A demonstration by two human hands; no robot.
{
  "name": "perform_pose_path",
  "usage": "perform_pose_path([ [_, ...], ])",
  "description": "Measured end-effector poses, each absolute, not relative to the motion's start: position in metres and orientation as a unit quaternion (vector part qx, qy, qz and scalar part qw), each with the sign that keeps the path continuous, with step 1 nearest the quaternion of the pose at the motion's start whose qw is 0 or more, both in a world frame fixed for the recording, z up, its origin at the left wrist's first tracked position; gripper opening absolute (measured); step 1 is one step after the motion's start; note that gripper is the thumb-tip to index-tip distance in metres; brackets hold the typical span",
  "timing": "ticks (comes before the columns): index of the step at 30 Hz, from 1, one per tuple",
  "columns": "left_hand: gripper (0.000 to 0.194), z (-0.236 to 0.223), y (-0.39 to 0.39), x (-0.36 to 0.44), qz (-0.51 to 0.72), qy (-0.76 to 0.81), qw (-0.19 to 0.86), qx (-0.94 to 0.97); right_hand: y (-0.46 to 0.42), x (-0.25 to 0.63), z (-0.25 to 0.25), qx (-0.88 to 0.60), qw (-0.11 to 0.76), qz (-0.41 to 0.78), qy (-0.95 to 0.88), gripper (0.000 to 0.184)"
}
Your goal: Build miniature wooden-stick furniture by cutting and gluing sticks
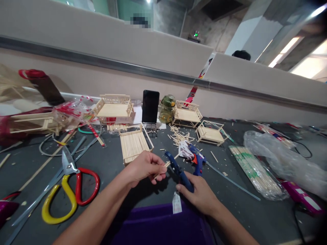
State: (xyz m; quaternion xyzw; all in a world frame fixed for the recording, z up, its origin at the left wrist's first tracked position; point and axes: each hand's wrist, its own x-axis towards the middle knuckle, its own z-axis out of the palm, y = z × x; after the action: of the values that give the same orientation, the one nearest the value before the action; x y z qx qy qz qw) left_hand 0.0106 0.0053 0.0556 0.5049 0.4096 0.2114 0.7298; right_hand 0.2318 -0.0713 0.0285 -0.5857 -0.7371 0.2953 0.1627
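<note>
My left hand pinches a few thin wooden sticks near the middle of the view, fingers closed on them. In my right hand is a dark blue hand cutter, its head at the ends of the sticks. Whether the blades touch the wood I cannot tell. Just beyond my left hand sits a small slatted wooden model. A blue glue gun lies past my right hand, with a crumpled white wrapper against it. Short cut stick pieces are scattered behind.
Red-and-yellow-handled scissors lie at left. A phone on a stand, a green bottle and more wooden models line the back. Bagged sticks lie at right; a purple bin is at the front edge.
</note>
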Motion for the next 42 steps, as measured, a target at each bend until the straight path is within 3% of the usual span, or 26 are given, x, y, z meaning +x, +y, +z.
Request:
perform_pose_path([
  [11,0.028,0.043,0.005,0.015,0.218,0.434,0.713,0.505,-0.068,0.224,0.000,-0.628,0.198,0.229,-0.717,0.020],
  [17,0.027,0.034,0.003,0.007,0.237,0.423,0.703,0.520,-0.064,0.221,0.010,-0.639,0.267,0.318,-0.647,0.023],
  [21,0.025,0.047,-0.003,-0.001,0.260,0.400,0.697,0.536,-0.057,0.212,0.034,-0.670,0.299,0.278,-0.620,0.044],
  [28,0.023,0.080,-0.023,-0.016,0.360,0.405,0.651,0.531,-0.036,0.184,0.048,-0.737,0.237,0.082,-0.628,0.039],
  [34,0.027,0.052,-0.024,-0.020,0.410,0.445,0.631,0.487,-0.036,0.171,0.037,-0.741,0.135,0.153,-0.640,0.031],
  [38,0.028,0.040,-0.021,-0.019,0.419,0.460,0.609,0.492,-0.042,0.173,0.034,-0.688,0.131,0.239,-0.673,0.022],
  [42,0.024,0.041,-0.023,-0.015,0.406,0.455,0.586,0.534,-0.047,0.187,0.037,-0.699,0.141,0.212,-0.668,0.016],
])
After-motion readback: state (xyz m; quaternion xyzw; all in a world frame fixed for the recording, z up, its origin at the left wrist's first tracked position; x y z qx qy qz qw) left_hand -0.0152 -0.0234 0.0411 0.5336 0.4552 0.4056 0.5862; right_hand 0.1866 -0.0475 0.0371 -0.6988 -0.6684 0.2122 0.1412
